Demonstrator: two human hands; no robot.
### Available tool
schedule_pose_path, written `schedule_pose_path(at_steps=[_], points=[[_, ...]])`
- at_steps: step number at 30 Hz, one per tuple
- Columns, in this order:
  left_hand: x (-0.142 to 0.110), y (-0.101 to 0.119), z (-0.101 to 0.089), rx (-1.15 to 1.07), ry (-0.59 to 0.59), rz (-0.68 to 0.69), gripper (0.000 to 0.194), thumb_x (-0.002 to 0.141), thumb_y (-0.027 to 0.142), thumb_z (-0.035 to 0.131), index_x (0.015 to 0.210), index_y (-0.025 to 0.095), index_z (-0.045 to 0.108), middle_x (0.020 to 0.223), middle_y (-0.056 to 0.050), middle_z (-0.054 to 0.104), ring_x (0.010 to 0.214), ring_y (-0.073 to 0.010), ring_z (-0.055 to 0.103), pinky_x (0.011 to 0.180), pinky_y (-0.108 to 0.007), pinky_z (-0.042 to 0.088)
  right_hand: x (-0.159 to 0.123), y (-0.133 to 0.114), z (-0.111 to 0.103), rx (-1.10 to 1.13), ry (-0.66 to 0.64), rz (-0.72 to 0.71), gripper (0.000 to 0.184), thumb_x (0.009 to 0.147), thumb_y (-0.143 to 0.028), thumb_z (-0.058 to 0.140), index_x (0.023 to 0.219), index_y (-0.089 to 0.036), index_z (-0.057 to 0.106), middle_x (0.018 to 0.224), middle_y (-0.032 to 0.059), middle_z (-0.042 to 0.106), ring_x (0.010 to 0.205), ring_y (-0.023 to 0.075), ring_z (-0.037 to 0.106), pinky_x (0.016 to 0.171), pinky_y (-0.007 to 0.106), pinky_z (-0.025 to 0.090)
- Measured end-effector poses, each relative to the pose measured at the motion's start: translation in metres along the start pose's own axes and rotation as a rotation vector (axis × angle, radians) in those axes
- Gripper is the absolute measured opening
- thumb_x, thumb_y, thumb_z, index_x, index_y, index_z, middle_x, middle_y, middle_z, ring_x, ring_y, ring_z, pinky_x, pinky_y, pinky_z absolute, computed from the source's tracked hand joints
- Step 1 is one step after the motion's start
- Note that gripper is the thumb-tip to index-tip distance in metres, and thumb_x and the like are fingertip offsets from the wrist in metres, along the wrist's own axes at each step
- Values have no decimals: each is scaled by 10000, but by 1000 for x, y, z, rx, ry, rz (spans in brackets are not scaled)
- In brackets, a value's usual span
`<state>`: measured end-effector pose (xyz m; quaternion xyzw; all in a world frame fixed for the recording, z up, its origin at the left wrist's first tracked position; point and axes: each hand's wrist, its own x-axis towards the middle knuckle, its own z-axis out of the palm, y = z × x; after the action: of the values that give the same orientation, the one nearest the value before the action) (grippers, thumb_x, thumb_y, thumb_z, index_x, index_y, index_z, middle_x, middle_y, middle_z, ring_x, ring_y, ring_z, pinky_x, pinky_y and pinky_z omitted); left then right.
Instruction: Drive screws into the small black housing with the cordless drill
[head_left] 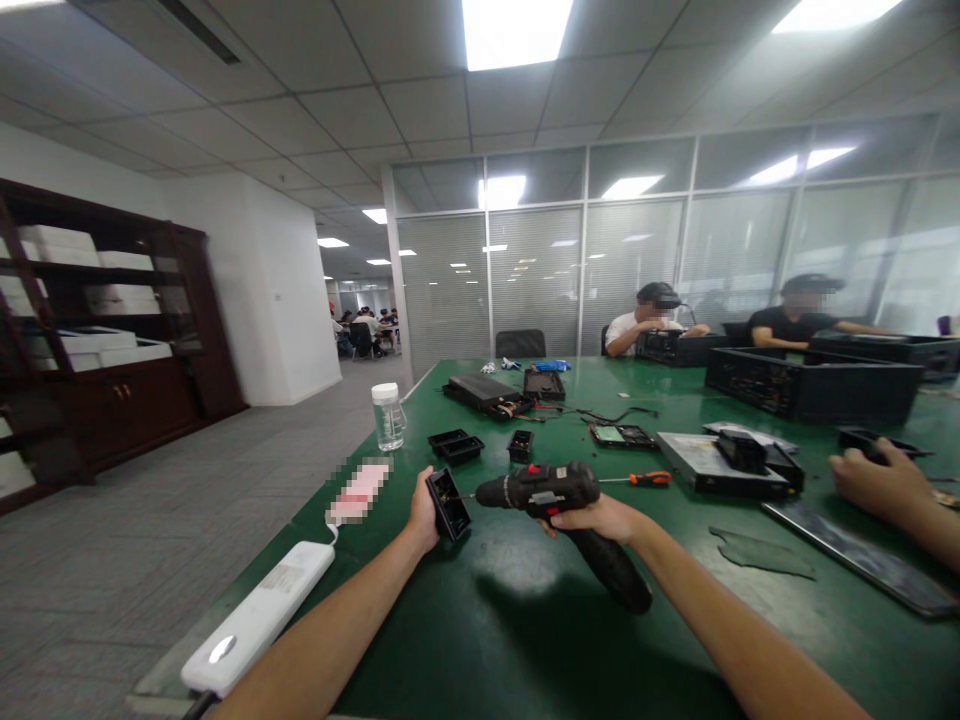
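Observation:
My left hand [425, 515] grips a small black plastic box [452, 512] by its left side, its open face tilted toward the right. My right hand [600, 520] is wrapped round the handle of a black cordless drill [551, 488] with red details. The drill points left, and its thin bit reaches the inside of the box; whether it touches a screw is too small to tell. Just beyond lie black plastic trays [456, 446] and a small black box [520, 445]. An orange-handled screwdriver [645, 480] lies behind the drill.
A white power strip [262, 610] and a clear bottle [388, 418] stand along the left table edge. Metal drives [712, 465], a glass-like shard [761, 553] and a flat panel [862, 560] lie right. A co-worker's hand [889, 490] reaches in; two people sit behind black computer cases [814, 385].

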<state>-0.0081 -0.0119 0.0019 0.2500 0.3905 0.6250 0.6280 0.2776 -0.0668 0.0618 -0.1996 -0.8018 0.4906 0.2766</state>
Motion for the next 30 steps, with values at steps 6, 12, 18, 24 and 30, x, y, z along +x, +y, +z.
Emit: schedule_pose_path(at_steps=[6,12,18,24,30], points=[[0,0,0,-9,8,9,395,701,572,551,673,179,553,562,-8,561,485,-168,542,524,-306,461,0,-2,0,-27,-7,5,291,800,-372,623,907,-102,623,792,44,598,782,163,545,804,314,419],[-3,1,2,-2,18,-3,389,710,564,546,669,177,556,553,-12,562,475,-177,543,512,-316,459,0,-2,0,-12,-8,-3,281,803,-364,623,894,-98,622,792,47,598,782,160,546,806,309,415],[-3,1,2,-14,19,10,393,706,564,551,660,174,561,551,-10,562,468,-170,541,502,-303,445,0,-2,0,6,4,11,289,793,-375,632,886,-101,625,785,46,599,775,161,552,796,311,425],[-2,0,1,21,18,17,409,699,583,550,666,176,561,560,-14,571,483,-172,545,513,-307,454,0,-4,1,2,-1,6,278,797,-370,629,877,-103,624,778,43,596,771,160,548,799,312,421],[-1,-1,0,4,7,17,404,692,580,561,668,177,554,552,-3,557,478,-165,538,516,-300,451,1,-2,0,1,-6,-8,271,798,-358,629,872,-98,625,781,46,598,771,162,550,799,315,419]])
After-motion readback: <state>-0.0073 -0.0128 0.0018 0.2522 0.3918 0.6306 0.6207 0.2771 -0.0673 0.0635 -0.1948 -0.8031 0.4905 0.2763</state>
